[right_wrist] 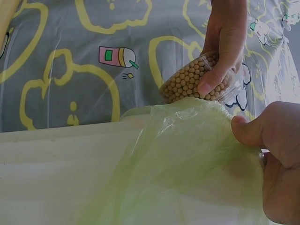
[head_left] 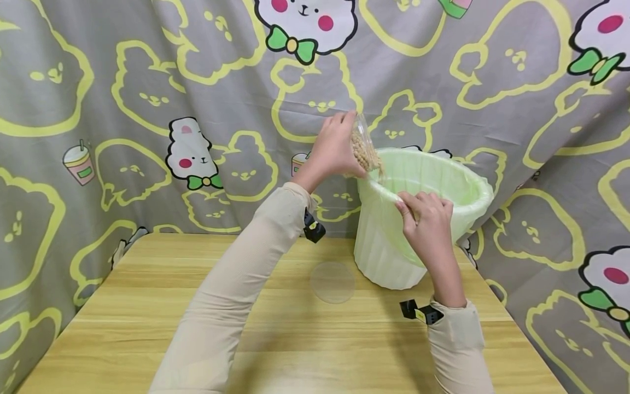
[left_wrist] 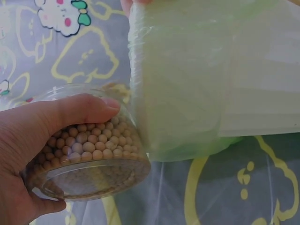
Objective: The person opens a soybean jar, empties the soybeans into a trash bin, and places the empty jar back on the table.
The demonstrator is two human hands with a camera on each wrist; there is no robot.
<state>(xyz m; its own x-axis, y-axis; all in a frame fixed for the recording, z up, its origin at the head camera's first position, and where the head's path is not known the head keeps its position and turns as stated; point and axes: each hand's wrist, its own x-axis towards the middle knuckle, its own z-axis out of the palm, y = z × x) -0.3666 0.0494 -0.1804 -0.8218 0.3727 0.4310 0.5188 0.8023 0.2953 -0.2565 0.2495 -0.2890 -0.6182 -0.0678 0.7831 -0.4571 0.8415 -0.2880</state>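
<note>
My left hand grips a clear plastic jar of round, pale beans, probably soybeans. The jar lies tipped over, its mouth at the left part of the rim of a white ribbed trash bin. Beans crowd toward the mouth in the head view, right at the bin's opening. A thin green bag lines the bin and folds over its rim. At the near side of that rim, my right hand pinches the bag-covered edge between thumb and fingers; the bin leans slightly. The bin's bottom inside is hidden.
A clear round lid lies flat on the wooden table, left of the bin's base. Behind the table hangs a grey curtain with yellow cartoon outlines, close to the bin and jar.
</note>
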